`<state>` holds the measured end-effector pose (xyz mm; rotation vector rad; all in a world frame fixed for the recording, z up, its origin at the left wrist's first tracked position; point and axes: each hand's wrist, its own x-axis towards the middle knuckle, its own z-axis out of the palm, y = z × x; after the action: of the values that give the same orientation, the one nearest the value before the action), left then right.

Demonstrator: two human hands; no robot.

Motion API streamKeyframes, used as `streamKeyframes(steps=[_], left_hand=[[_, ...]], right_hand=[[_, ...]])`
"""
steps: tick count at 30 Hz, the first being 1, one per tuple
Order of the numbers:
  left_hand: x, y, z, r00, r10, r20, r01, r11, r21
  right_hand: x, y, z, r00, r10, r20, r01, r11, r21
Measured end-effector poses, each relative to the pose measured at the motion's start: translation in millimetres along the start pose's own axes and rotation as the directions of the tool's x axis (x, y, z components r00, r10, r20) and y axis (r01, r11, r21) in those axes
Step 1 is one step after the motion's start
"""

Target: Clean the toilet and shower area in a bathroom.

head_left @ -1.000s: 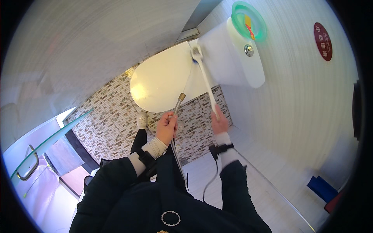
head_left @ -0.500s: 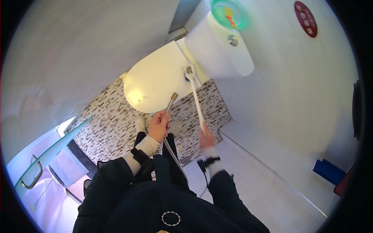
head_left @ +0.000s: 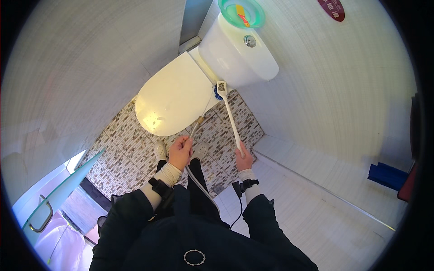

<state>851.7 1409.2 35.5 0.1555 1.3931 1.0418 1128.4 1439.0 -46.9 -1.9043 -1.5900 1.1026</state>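
Note:
A white toilet with its lid (head_left: 174,92) down stands ahead of me. My right hand (head_left: 244,156) is closed round the white handle of a toilet brush (head_left: 233,119). Its head, with blue bristles, is against the toilet's right side, near the back of the lid. In my left hand (head_left: 181,151) I grip a flexible hose (head_left: 194,129), its brass-coloured end pointing up towards the toilet. From that end a thin pale streak, apparently water, runs towards the brush head. The rest of the hose trails down past my legs.
On the toilet's cistern (head_left: 239,52) sits a green basin (head_left: 257,13) holding a brush with an orange-yellow head. Patterned tiles cover the floor (head_left: 131,144). Walls rise close on both sides. At lower left a glass door (head_left: 63,180) stands ajar, and a blue object (head_left: 387,176) lies far right.
The brush head has moved from the toilet's back ledge to its right side, its blue bristles now more visible. The hose end has dropped slightly away from the lid. My view has shifted.

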Motion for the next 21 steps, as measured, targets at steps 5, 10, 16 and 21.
streamKeyframes(steps=[5,10,16,21], left_hand=[[3.1,13.1,8.7,0.997,0.070,0.012,-0.069,0.991,-0.116],[-5.9,48.7,20.5,0.983,0.169,0.069,-0.158,0.977,-0.140],[-19.8,80.7,12.1,0.970,0.226,0.092,-0.204,0.957,-0.204],[-29.3,86.6,11.8,0.976,0.173,0.135,-0.143,0.968,-0.207]], right_hand=[[55.6,-56.0,41.7,0.983,-0.173,0.069,0.186,0.914,-0.361],[126.1,-132.3,62.2,0.956,-0.261,0.131,0.289,0.774,-0.563],[70.5,-138.4,-6.9,0.818,-0.574,0.044,0.450,0.590,-0.671],[-13.0,-99.4,-100.9,0.794,-0.602,0.088,0.432,0.457,-0.778]])
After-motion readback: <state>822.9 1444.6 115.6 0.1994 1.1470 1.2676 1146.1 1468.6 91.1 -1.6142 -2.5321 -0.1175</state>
